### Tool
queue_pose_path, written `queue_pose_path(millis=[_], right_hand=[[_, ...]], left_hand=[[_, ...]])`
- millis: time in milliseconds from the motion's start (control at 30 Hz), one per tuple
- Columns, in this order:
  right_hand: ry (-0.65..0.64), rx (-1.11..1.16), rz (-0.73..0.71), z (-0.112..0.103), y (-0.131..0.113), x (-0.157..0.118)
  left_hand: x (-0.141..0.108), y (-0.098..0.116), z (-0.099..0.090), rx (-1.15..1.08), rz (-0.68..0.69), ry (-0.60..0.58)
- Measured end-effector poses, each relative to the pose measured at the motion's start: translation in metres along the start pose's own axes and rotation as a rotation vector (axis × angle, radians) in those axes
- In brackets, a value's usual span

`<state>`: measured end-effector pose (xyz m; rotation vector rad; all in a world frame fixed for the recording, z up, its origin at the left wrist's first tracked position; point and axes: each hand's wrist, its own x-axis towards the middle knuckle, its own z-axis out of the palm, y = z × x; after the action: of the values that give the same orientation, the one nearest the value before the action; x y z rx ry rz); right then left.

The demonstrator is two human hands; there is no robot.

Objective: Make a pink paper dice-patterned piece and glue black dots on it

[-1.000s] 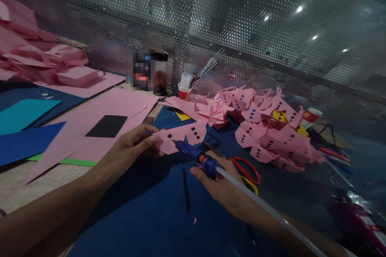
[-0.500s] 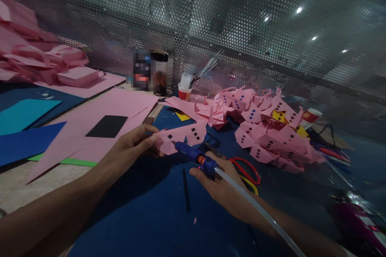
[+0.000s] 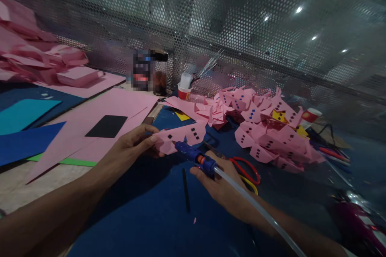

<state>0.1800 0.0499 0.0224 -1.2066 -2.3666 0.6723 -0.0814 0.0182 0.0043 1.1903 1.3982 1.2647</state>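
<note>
Between the thumb and fingers of my left hand (image 3: 140, 141) is the left end of a pink paper piece (image 3: 181, 135) with small black squares on it. My right hand (image 3: 221, 180) is wrapped round a blue glue gun (image 3: 196, 157), its fingers partly hidden behind it. The gun's tip meets or nearly meets the paper beside a lone black square; exact contact cannot be made out. A long clear glue stick (image 3: 259, 209) runs from the gun's back end over my right forearm. Scissors (image 3: 245, 168) with red and yellow handles lie beyond my right hand.
Folded pink pieces (image 3: 271, 136) are heaped at the right. A black strip (image 3: 186, 190) lies on the blue surface (image 3: 150, 217). Pink sheets (image 3: 120, 104) with a black square of paper (image 3: 106, 126) lie left. Behind stand a paper cup (image 3: 184, 91), a jar (image 3: 160, 78) and a perforated metal panel (image 3: 193, 20).
</note>
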Motion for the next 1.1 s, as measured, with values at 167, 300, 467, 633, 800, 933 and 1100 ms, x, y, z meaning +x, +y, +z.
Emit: queue_pose_path(millis=[167,300,467,633,800,933,1100], right_hand=[[-0.024,0.039,0.013,-0.0002,0.0007,0.0005],[-0.031,0.028,0.021,-0.0013,-0.0003,0.0011],[-0.045,0.027,0.019,-0.0025,-0.0011,0.0014],[-0.052,0.023,0.02,-0.0028,-0.0003,0.0016],[-0.051,0.038,0.012,-0.0025,0.0001,0.0018],[-0.036,0.04,0.011,-0.0007,0.0008,0.0019],[-0.016,0.06,0.048,-0.0015,-0.0007,0.0009]], left_hand=[[0.0004,0.0001,0.0003,-0.006,0.002,0.011],[0.0011,-0.0015,0.0001,-0.018,0.001,0.011],[0.0013,-0.0025,0.0002,-0.024,0.0,0.013],[0.0004,-0.0009,0.0005,-0.035,0.002,-0.006],[-0.0001,-0.001,0.0002,-0.034,-0.013,-0.008],[0.0011,-0.0014,0.0005,-0.02,-0.008,0.003],[0.0013,-0.0002,0.0015,-0.024,-0.013,0.019]])
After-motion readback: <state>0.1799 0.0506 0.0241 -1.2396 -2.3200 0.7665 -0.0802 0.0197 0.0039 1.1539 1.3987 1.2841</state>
